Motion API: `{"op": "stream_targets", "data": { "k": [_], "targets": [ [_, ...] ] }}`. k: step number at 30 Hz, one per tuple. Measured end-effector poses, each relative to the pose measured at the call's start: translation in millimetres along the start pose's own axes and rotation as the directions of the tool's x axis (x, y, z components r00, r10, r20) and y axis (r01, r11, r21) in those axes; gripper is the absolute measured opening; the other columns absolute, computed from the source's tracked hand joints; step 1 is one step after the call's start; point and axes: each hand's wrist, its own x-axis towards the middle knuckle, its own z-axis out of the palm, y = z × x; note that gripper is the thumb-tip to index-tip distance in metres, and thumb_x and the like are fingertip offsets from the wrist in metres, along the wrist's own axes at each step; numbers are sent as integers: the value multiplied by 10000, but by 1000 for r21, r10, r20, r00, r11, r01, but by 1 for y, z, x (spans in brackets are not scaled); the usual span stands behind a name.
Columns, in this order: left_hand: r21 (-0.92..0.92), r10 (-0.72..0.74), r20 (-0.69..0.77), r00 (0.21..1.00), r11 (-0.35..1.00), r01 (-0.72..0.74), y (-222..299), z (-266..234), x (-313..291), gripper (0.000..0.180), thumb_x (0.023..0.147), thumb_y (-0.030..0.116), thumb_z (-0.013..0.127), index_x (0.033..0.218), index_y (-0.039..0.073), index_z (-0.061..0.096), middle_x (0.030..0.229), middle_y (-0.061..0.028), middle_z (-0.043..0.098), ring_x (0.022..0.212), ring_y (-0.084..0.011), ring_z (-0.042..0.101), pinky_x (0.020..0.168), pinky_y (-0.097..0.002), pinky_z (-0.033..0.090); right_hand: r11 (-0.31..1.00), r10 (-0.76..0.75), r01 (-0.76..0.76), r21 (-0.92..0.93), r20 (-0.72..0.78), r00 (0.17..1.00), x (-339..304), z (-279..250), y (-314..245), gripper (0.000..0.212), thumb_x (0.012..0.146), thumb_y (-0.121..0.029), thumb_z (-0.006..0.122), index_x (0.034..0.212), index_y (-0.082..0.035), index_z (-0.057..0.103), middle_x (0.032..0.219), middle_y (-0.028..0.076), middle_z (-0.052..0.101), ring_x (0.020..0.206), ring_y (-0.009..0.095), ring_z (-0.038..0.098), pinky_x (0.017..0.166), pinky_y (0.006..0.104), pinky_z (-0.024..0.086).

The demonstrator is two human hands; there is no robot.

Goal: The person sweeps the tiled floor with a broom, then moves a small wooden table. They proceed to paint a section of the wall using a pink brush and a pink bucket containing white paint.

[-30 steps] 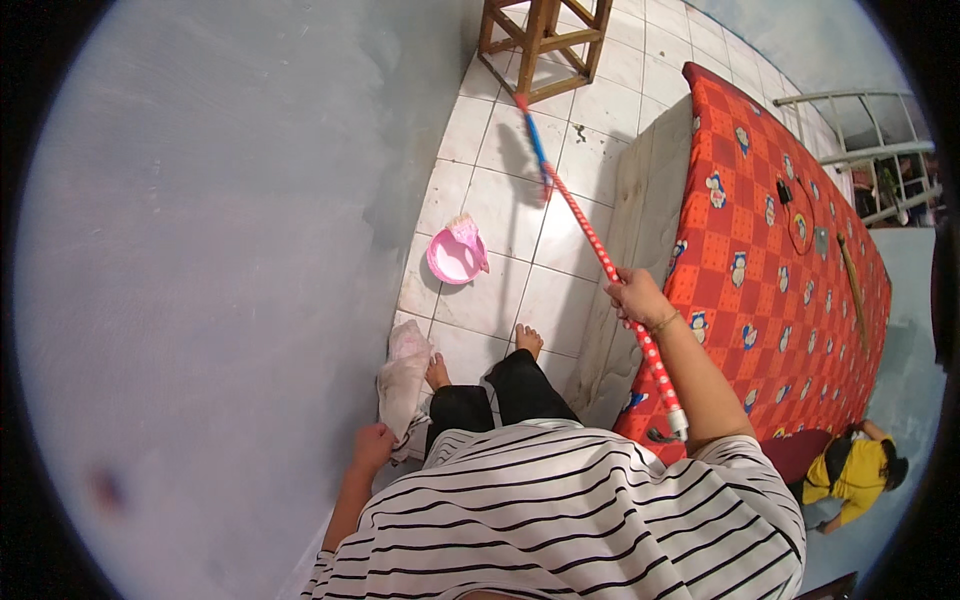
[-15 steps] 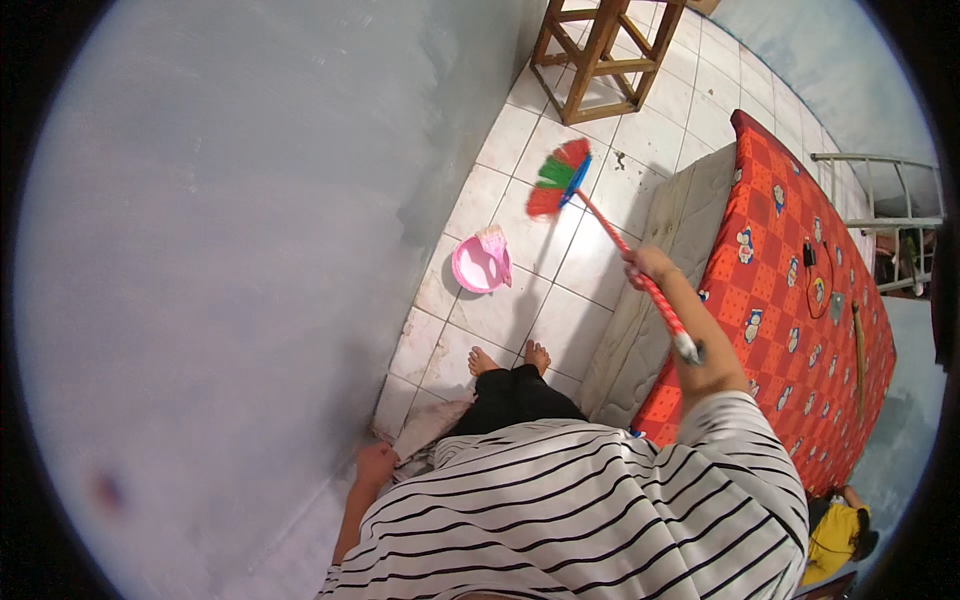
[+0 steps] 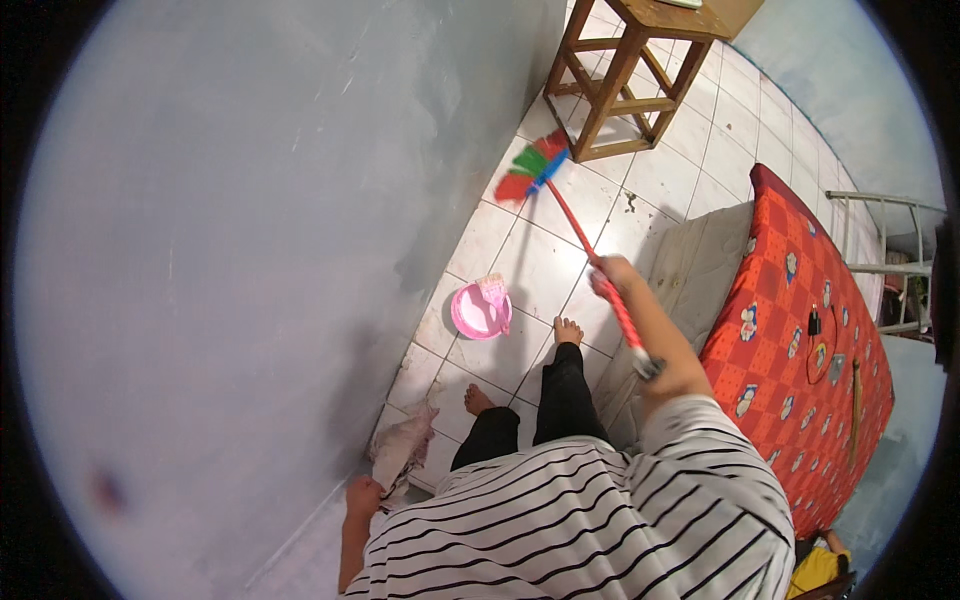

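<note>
My right hand [image 3: 612, 277] is closed round the red handle of a broom [image 3: 575, 215]. Its fan of red and green bristles, set in a blue head, is off to the far left of that hand, close to the wall and the legs of a wooden stool. My left hand [image 3: 364, 495] is low beside the wall, closed on a pale, crumpled cloth [image 3: 403, 447] that hangs by my left leg. A pink bucket [image 3: 461, 318] stands on the tiles between my feet and the broom, with a pink brush [image 3: 493, 290] resting across its rim.
The tall wooden stool [image 3: 625, 70] stands ahead by the painted wall [image 3: 250, 220]. On the right, a mattress [image 3: 695, 255] with a red patterned sheet [image 3: 780, 300] carries a black charger [image 3: 814, 322] and cable. Small dark debris [image 3: 631, 201] lies on the floor. A person in yellow [image 3: 815, 572] is beyond the bed.
The broom head has swung left toward the wall and stool, and my right hand moved left with it. My right foot has stepped forward. My left hand has shifted slightly lower with the cloth.
</note>
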Motion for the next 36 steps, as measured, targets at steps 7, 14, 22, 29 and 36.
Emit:
{"op": "stream_targets", "data": {
  "k": [7,14,22,29,36],
  "targets": [
    [-143,-63,144,988,986,84,95,13,-11,210,672,241,528,712,67,639,711,-175,613,720,-312,603,638,-400,475,965,87,-79,-249,23,996,-149,-31,-81,342,874,-224,437,576,-59,412,433,44,377,324,130,341,315,296,291],
    [-181,-164,46,985,969,170,123,11,10,206,663,230,537,690,45,625,621,-165,588,616,-293,592,590,-389,463,989,107,-117,88,116,987,80,-6,-191,258,877,-167,422,636,-88,374,453,1,352,332,109,320,301,253,248],
    [-380,-376,220,900,817,434,169,2,-6,234,659,266,535,692,58,639,667,-154,608,649,-294,600,609,-375,464,909,231,-169,-381,122,965,14,-115,-116,268,874,-203,442,643,-72,411,454,2,344,327,100,309,295,258,238],
    [-66,-197,277,940,973,223,130,52,10,233,675,262,530,711,63,646,714,-158,621,711,-308,607,653,-388,471,924,64,18,-381,202,977,-90,-81,-166,283,848,-172,437,590,-59,412,466,26,388,348,120,360,322,275,287],
    [-196,-220,134,966,950,243,183,-27,19,225,677,230,534,686,24,625,652,-169,603,650,-313,601,612,-397,464,968,249,-244,-55,114,962,44,-49,-164,334,902,-224,413,605,-93,334,447,-6,335,321,91,279,294,229,218]
  ]
}}
